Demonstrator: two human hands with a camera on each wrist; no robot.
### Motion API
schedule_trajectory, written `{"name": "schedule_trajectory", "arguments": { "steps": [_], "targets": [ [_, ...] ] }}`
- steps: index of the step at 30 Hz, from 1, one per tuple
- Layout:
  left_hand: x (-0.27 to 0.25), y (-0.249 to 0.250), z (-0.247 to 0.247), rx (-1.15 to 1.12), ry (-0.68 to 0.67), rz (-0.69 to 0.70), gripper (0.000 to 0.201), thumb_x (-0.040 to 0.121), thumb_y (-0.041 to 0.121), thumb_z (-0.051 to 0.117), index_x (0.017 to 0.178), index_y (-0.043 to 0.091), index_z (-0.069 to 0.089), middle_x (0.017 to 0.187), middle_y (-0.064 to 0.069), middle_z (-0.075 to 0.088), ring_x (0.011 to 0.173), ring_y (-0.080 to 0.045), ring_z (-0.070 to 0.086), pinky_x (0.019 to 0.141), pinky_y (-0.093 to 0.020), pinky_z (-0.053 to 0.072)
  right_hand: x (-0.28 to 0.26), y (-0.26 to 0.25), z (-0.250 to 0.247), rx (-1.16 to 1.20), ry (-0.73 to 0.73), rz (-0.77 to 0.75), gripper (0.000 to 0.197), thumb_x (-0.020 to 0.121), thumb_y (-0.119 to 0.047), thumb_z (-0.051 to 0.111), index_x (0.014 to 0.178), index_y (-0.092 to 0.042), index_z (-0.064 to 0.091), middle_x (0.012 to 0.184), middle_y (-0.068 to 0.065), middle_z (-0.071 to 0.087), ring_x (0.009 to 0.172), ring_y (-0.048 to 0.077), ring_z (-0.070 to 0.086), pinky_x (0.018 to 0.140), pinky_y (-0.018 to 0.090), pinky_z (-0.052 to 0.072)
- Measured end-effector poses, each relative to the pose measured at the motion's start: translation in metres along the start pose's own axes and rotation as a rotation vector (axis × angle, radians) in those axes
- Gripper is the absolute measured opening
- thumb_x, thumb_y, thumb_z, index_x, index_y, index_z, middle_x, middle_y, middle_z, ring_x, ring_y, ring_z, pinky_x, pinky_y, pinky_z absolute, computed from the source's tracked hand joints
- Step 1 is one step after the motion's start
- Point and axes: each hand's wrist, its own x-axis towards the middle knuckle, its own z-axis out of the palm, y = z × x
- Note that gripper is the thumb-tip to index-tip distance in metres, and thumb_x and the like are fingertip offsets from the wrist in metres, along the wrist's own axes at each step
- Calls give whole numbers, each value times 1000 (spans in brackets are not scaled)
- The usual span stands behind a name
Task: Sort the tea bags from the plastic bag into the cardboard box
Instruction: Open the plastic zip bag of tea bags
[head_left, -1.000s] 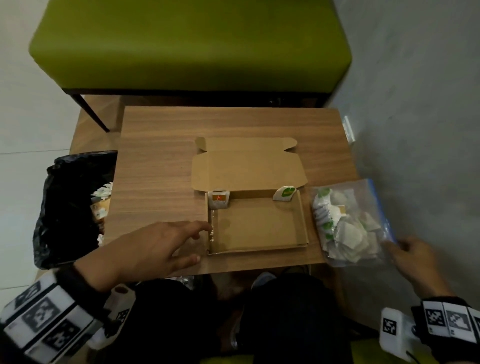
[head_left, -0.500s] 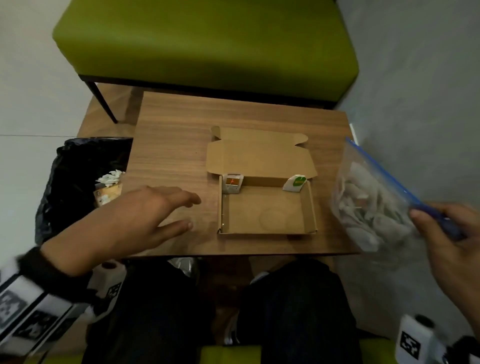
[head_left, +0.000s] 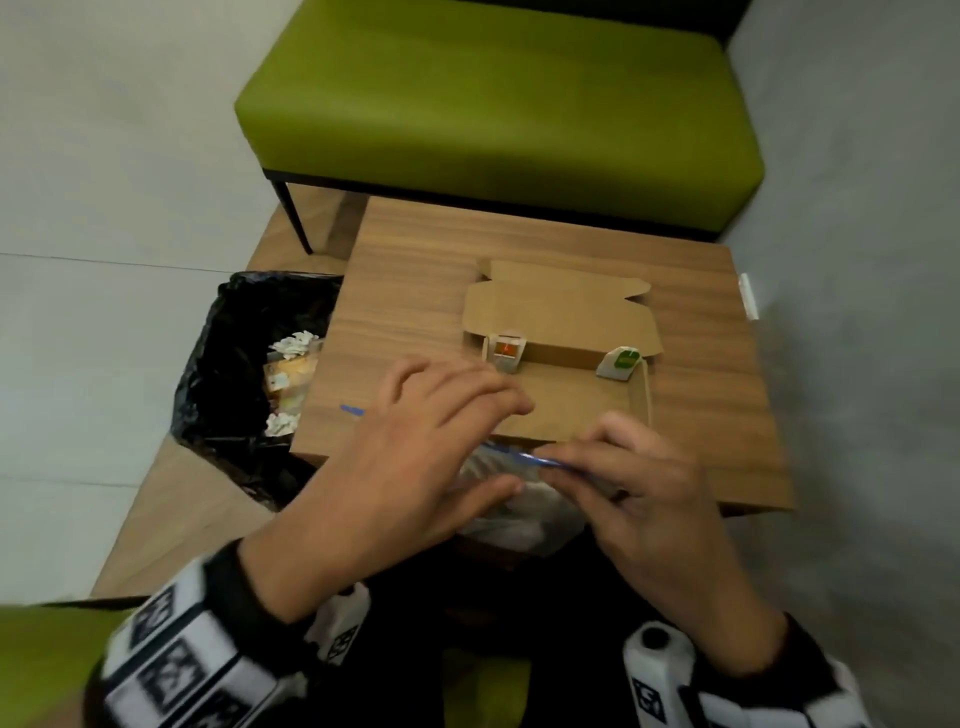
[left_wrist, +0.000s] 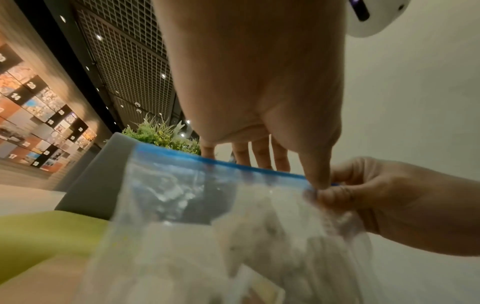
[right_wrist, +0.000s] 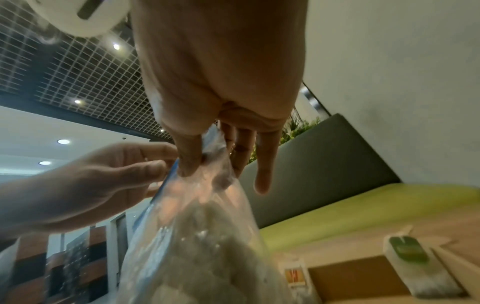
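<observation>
A wooden counter (head_left: 415, 270) fills the middle of the head view. On it lies 1 open cardboard box (head_left: 566, 410), lid folded back toward the upper frame, with 2 tea bags (head_left: 506, 353) leaning in its far corners.

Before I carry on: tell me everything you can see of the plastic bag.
The plastic bag is clear, soft film with a blue zip strip along its top edge. It hangs upright in the air at the table's near edge, holding pale tea bags, blurred. The left hand and right hand both pinch the strip; whether it is sealed, I cannot tell.
</observation>
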Motion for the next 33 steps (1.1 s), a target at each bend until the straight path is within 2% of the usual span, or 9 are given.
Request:
{"name": "schedule_trajectory", "arguments": {
  "steps": [3, 5, 8, 13, 18, 23, 27, 30, 33],
  "targets": [
    [-2, 2, 13, -62, 45, 4, 25, 90, 43, 55, 101, 24, 67, 91, 13, 67, 88, -10, 61, 94, -43, 41, -3, -1, 18, 46, -3, 14, 20, 89, -34, 66, 101, -22, 77, 82, -9, 59, 70, 10, 60, 56, 31, 49],
    [-5, 1, 18, -144, 69, -7, 19, 89, 36, 58, 92, 21, 68, 82, 11, 67, 78, -10, 59, 82, -39, 44, -9, -1, 20, 109, 31, 80, 21, 84, -31, 75, 104, -23, 76, 83, -13, 65, 76, 8, 65, 65, 24, 52],
    [-2, 1, 18, -174, 78, -21, 19, 88, 31, 55, 89, 17, 67, 80, 7, 65, 79, -12, 55, 74, -34, 42, -19, 2, 10, 261, 99, 208, 29, 77, -26, 82, 104, -28, 73, 88, -13, 73, 85, 8, 71, 77, 20, 56],
    [29, 0, 12, -195, 28, 56, 20, 88, 30, 55, 86, 14, 68, 78, 5, 65, 75, -14, 57, 65, -31, 47, -21, 8, -4, 302, 204, 207, 9, 77, -27, 75, 85, -30, 73, 86, -18, 75, 81, 4, 72, 72, 16, 55],
    [78, -5, 10, -139, -48, 148, 9, 84, 21, 63, 85, 14, 69, 77, 5, 65, 74, -13, 56, 61, -25, 40, -15, 11, -10, 330, 337, 271, 12, 79, -26, 74, 88, -34, 75, 83, -18, 75, 75, 5, 72, 67, 15, 55],
    [114, -15, 3, -179, -200, 174, 16, 86, 24, 58, 91, 13, 68, 82, 3, 67, 79, -17, 57, 63, -34, 47, -1, 13, -16, 397, 474, 382, 7, 82, -22, 70, 89, -24, 70, 84, -9, 77, 76, 12, 75, 68, 16, 56],
    [98, -26, 8, -202, -196, 188, 16, 90, 27, 56, 100, 17, 64, 87, 7, 64, 75, -3, 46, 63, -32, 48, 1, 13, -2, 444, 421, 374, 7, 85, -15, 67, 87, -21, 68, 82, -9, 77, 75, 9, 74, 67, 17, 57],
    [73, -26, 14, -226, -148, 195, 23, 93, 36, 54, 108, 20, 61, 89, 11, 61, 73, 2, 43, 63, -14, 40, -3, 14, 7, 480, 341, 354, 8, 85, -22, 68, 88, -29, 72, 84, -5, 77, 77, 13, 75, 67, 22, 58],
    [48, -14, 18, -235, -80, 182, 27, 94, 43, 51, 108, 23, 63, 88, 14, 62, 75, 6, 41, 64, -9, 37, -12, 8, 13, 479, 269, 290, 7, 87, -24, 70, 90, -30, 73, 86, -3, 77, 78, 15, 74, 68, 23, 57]
  ]
}}
